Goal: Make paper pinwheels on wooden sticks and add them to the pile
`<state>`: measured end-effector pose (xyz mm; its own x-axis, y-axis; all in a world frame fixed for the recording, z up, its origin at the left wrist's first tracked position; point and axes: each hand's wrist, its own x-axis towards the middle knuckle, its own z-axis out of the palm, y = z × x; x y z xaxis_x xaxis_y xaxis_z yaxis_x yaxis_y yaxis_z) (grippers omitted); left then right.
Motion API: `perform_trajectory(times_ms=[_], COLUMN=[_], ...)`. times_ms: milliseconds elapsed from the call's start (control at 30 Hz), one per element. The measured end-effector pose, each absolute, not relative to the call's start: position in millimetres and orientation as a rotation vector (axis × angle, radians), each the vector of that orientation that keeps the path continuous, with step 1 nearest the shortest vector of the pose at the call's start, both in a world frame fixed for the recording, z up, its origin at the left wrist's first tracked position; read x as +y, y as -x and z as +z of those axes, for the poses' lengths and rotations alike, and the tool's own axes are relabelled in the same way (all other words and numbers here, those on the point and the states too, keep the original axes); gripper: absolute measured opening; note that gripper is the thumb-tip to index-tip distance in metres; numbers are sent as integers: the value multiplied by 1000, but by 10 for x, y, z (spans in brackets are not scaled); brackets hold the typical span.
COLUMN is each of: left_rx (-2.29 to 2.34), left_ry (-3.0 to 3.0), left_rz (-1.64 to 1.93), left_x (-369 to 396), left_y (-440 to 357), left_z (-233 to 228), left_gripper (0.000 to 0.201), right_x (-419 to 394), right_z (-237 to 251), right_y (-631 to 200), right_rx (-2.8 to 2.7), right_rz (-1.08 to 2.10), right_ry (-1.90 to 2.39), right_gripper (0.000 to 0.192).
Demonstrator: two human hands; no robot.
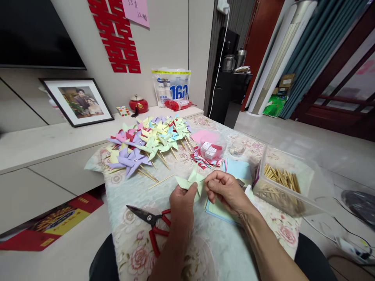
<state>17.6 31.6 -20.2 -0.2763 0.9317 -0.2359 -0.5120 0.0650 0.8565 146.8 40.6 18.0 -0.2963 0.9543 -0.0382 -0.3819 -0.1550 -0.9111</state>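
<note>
**Two hands pinch a pale green paper pinwheel above a flowered tablecloth**

Nearest the camera, the person's forearms rise from the bottom edge, cut off below the elbow. The left hand is closed around the lower part of a pale green pinwheel, thumb and fingers pinching the folded paper so it stays flat to the viewer. The right hand is curled nearly shut, its fingertips meeting at the pinwheel's centre, apparently pressing the folded corners together. Whether it also holds a pin or stick cannot be made out; the fingers hide the centre.

Just left of the left wrist lie red-handled scissors, blades parted, on the table, within easy reach. Under the right wrist sits a stack of coloured paper sheets, partly hidden by the hand. To the right, a clear plastic box keeps wooden sticks together. One loose stick lies just beyond the hands.

Farther off, a small clear tub holds small packets, too blurred to identify. Beyond it, a heap of finished pinwheels in purple, green, yellow and pink is laid with sticks pointing toward the person. At the back, a framed photograph, a red pot and a printed bag rest on the shelf against the wall.
</note>
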Motion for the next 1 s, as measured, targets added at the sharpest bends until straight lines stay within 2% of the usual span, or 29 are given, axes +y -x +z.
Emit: perform_trajectory(times_ms=[100,267,400,567,1000], left_rx=[1105,1088,1053,1039,1053], left_ry=[-533,-543,-567,-609,-628], left_rz=[1542,1551,1547,1545,1524], left_x=[292,254,225,191,166], left_y=[-187,-208,-224,-239,-255], left_z=[-154,-87,-40,1,32], left_gripper=[28,27,27,22,23], right_x=[401,360,317,304,357], right_z=[203,242,301,305,235], right_y=[-1546,-1592,-1548,-1487,-1489], right_rx=[-1115,-1423,-1673,-1756,-1661], right_rz=[1532,1063,819,793,978], right_ry=[850,958,1024,1091,1086], right_gripper=[24,12,12,13,14])
